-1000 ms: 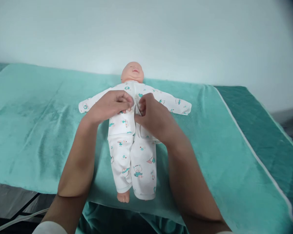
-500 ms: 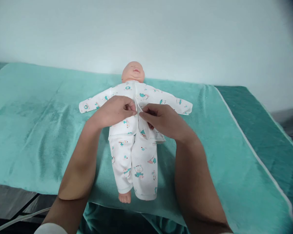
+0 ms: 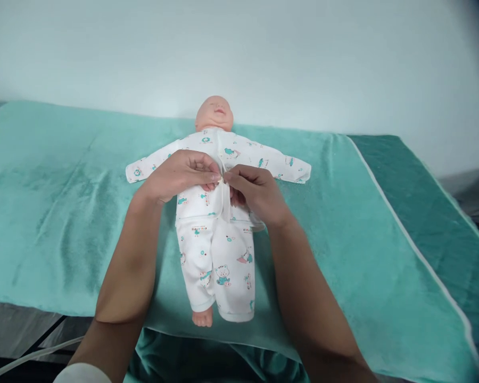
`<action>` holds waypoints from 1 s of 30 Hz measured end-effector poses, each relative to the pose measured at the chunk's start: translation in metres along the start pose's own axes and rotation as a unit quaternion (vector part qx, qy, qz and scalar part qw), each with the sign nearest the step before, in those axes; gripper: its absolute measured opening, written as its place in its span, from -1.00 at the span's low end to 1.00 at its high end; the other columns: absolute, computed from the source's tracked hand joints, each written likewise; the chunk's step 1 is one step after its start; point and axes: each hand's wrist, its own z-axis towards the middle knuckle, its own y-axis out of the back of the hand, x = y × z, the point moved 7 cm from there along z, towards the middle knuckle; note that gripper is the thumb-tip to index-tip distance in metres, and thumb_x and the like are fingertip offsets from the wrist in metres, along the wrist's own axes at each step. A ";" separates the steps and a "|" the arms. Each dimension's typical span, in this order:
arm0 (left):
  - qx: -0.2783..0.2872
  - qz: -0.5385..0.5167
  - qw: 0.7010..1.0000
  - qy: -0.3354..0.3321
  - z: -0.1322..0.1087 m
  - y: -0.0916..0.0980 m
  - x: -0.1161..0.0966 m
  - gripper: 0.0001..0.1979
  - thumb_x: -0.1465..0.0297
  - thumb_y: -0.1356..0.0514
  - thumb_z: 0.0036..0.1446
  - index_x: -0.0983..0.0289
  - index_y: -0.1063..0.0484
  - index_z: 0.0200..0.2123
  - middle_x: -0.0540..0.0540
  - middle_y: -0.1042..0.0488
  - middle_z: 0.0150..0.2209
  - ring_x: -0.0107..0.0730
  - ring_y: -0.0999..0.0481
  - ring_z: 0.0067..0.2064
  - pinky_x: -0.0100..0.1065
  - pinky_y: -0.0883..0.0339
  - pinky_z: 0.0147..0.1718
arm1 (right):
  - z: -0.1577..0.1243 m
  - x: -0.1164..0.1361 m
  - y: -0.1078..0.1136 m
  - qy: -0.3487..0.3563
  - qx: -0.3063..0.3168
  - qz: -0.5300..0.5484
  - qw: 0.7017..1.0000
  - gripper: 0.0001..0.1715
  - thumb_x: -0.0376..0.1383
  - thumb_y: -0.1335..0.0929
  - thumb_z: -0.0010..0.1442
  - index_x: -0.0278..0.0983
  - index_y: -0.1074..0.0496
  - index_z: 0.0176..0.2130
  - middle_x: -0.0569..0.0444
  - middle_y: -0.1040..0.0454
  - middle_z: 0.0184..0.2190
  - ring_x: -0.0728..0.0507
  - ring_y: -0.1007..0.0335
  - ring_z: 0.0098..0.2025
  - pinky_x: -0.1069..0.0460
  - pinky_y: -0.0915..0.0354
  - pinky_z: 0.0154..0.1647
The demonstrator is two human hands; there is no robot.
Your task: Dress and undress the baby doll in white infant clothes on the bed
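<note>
A baby doll (image 3: pixel 214 113) lies on its back on a teal towel (image 3: pixel 64 213), head toward the wall, arms spread. It wears a white printed top (image 3: pixel 201 205) and matching trousers (image 3: pixel 217 266); one bare foot (image 3: pixel 202 317) sticks out at the near end. My left hand (image 3: pixel 179 174) pinches the left edge of the top's front opening at the chest. My right hand (image 3: pixel 255 192) pinches the right edge, fingertips meeting the left hand's at the midline. Both hands are closed on the cloth.
The towel covers a table set against a pale wall. A darker green cloth (image 3: pixel 435 213) with a white border lies at the right. A white cable (image 3: pixel 27 357) runs below the table's near left edge.
Both hands have drawn the two front edges of the top together at the chest; the flap that hung open to the right half a second ago now lies closed. The view shifted slightly.
</note>
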 end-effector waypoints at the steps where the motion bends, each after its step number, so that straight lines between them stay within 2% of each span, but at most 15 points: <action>1: -0.004 -0.005 1.000 -0.001 0.000 0.001 0.002 -0.84 0.33 -0.41 0.10 0.32 -0.60 -0.34 0.08 -0.59 -0.44 -0.44 -0.57 -0.37 -0.38 -0.49 -0.32 | 0.000 0.000 0.000 -0.003 0.003 -0.004 1.000 -0.55 -0.09 -0.43 0.28 -0.27 -0.41 -0.54 0.17 -0.38 -0.65 0.07 -0.23 -0.62 0.12 -0.09 -0.60; 10: -0.017 -0.005 1.000 0.003 0.001 0.001 0.007 -0.82 0.32 -0.44 0.06 0.32 -0.57 -0.39 0.07 -0.58 -0.46 -0.47 -0.56 -0.40 -0.40 -0.48 -0.35 | 0.002 -0.004 0.002 0.013 -0.001 -0.006 1.000 -0.45 0.01 -0.43 0.29 -0.28 -0.44 -0.57 0.16 -0.37 -0.68 0.08 -0.18 -0.65 0.11 -0.08 -0.62; 16: -0.021 -0.005 1.000 0.008 0.001 0.001 0.007 -0.81 0.32 -0.44 0.06 0.32 -0.57 -0.37 0.09 -0.59 -0.46 -0.45 -0.58 -0.39 -0.40 -0.49 -0.36 | 0.004 -0.005 0.003 0.005 0.081 0.035 0.996 -0.48 0.13 -0.44 0.26 -0.27 -0.48 -0.36 0.14 -0.46 -0.61 0.02 -0.33 -0.59 0.10 -0.24 -0.57; 21: -0.015 -0.005 1.000 0.007 0.002 0.000 0.008 -0.79 0.30 -0.45 0.06 0.32 -0.57 -0.35 0.08 -0.60 -0.46 -0.45 -0.59 -0.40 -0.41 -0.50 -0.37 | 0.005 -0.004 0.003 -0.006 0.103 0.032 0.994 -0.56 -0.02 -0.55 0.16 -0.25 -0.41 -0.21 0.20 -0.48 -0.61 0.01 -0.37 -0.60 0.09 -0.30 -0.54; 30: -0.006 0.027 1.000 0.006 0.002 0.000 0.005 -0.71 0.22 -0.47 0.04 0.32 -0.57 -0.33 0.09 -0.62 -0.39 -0.46 -0.60 -0.38 -0.43 -0.51 -0.36 | 0.005 -0.008 0.001 -0.037 0.051 0.006 0.998 -0.57 -0.14 -0.59 0.08 -0.21 -0.34 -0.26 0.27 -0.40 -0.58 0.06 -0.33 -0.61 0.14 -0.17 -0.62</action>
